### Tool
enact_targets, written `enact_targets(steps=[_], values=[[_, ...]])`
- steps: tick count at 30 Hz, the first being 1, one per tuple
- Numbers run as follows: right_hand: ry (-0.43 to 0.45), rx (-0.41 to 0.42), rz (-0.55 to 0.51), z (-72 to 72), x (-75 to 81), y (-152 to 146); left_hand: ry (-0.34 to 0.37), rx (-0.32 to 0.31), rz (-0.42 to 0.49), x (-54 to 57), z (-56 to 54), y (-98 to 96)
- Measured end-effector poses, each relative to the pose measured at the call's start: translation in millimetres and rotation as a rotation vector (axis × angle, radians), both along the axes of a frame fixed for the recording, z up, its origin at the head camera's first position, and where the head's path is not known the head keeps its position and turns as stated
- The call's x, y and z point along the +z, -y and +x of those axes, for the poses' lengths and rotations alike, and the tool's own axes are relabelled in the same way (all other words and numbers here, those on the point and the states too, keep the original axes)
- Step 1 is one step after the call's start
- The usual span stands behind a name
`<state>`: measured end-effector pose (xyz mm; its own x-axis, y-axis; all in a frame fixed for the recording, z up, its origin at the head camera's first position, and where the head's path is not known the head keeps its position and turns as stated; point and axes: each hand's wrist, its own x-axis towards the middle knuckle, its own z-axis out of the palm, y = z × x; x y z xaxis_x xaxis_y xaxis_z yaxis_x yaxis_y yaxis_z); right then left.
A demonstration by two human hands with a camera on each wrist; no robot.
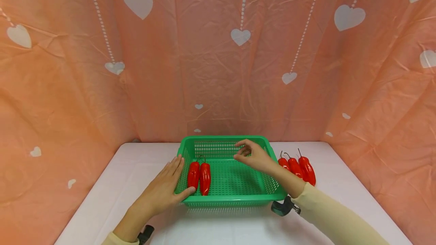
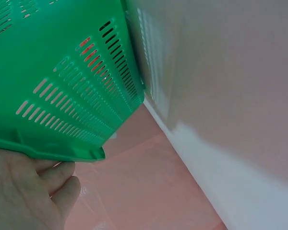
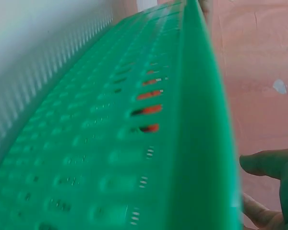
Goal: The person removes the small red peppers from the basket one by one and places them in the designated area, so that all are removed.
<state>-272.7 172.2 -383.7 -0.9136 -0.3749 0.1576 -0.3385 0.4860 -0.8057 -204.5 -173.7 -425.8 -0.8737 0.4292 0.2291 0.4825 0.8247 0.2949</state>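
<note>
A green plastic basket [image 1: 235,198] with slotted walls stands on the white table. Inside it, towards the left, two red chili peppers [image 1: 205,179] lie side by side, stems pointing away from me. My left hand [image 1: 165,184] rests along the basket's left rim, fingers extended, with the thumb at the front left corner. In the left wrist view, the fingers show just under the rim. Above the basket's right half, my right hand [image 1: 253,157] is loosely bent with a gap between thumb and fingers, holding nothing. Three more red chili peppers [image 1: 307,169] lie right of the basket, partly hidden by my right forearm.
The white tablecloth [image 1: 136,169] extends around the basket. A peach curtain [image 1: 218,86] with white hearts hangs behind the table and along both sides. Dark wrist-worn devices [image 1: 282,206] sit under my forearms, the right one close to the basket's front right corner.
</note>
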Motion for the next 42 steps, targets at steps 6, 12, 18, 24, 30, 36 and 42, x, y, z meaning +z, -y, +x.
enact_targets(steps=[6,12,18,24,30,36,42], values=[[0.015,0.013,0.003,-1.1,-2.7,12.4,0.004,0.003,0.0,-0.6,-1.2,0.4],[0.023,0.038,0.027,-1.4,-4.5,23.3,0.001,0.004,0.003,-1.1,-1.8,0.3],[0.05,0.047,0.044,-2.1,-10.4,34.2,-0.004,0.001,0.002,-2.0,-2.2,0.1],[0.078,0.039,0.071,-2.0,-13.2,45.5,-0.006,0.003,0.001,-2.8,-2.8,0.2],[0.09,0.023,0.106,-2.2,-16.5,55.5,-0.006,0.003,-0.001,-2.3,-3.1,0.5],[0.1,0.023,0.109,-2.6,-17.2,64.9,-0.018,0.001,0.001,-2.5,-3.0,0.9],[0.1,0.043,0.125,-1.4,-20.5,71.7,-0.005,0.003,0.005,-2.5,-3.3,0.5]])
